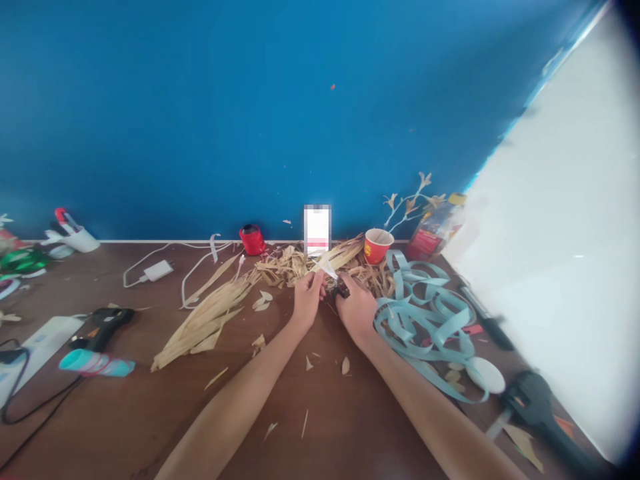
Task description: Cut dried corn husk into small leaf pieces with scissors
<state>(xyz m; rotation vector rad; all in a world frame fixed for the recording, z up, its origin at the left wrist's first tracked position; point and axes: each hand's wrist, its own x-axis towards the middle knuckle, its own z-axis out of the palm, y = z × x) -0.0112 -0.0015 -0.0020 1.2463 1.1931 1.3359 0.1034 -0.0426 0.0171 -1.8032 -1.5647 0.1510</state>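
My left hand (307,299) is closed in a pinch near the middle of the table, on a thin pale piece of husk (326,266) that shows above its fingertips. Just to its right, my right hand (357,305) curls around a small black-handled tool (342,292), which looks like scissors; its blades are hard to make out. The two hands almost meet. Beyond them lies a heap of dry husk strips (285,267), and a long bundle of husks (205,323) stretches to the left.
A lit, blurred-out screen (317,230) stands against the blue wall, with a red paper cup (379,247) to its right. Light-blue ribbon (425,313) tangles beside my right arm. Glue guns lie at left (103,327) and right (533,400). A white charger (157,270) trails cable.
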